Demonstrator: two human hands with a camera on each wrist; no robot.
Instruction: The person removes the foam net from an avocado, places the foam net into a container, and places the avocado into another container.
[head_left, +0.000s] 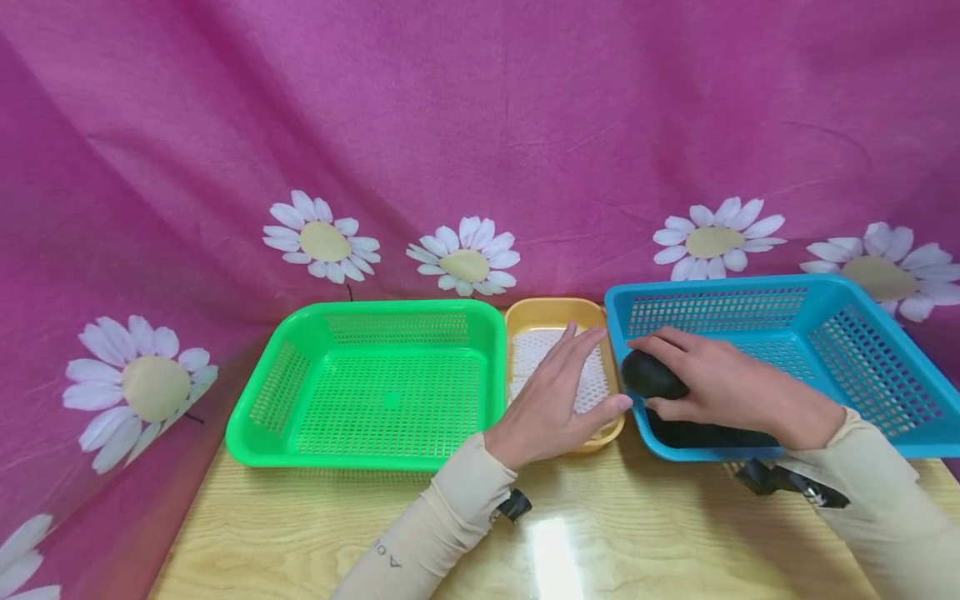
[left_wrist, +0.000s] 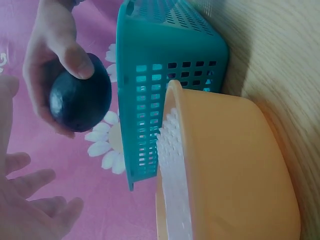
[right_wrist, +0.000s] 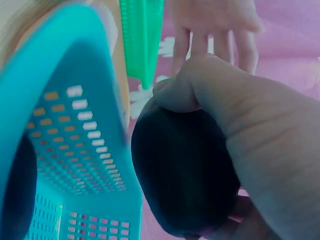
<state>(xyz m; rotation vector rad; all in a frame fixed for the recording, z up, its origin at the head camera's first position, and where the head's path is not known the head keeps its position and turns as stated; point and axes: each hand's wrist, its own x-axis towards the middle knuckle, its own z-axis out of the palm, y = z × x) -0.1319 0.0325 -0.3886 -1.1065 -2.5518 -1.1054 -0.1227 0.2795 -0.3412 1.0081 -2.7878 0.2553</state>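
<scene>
My right hand grips a dark, smooth avocado by its sides, above the left rim of the blue basket. The right wrist view shows the thumb across the top of the fruit, with part of the fingers hidden behind it. My left hand, fingers stretched out and holding nothing, hovers over the small yellow basket. White netted foam lines that basket. Another dark item lies in the blue basket near its front wall, partly hidden beneath my right hand.
To the left stands a green basket with a perforated floor. All three baskets sit side by side on a wooden table. Directly behind them hangs a pink cloth printed with daisies.
</scene>
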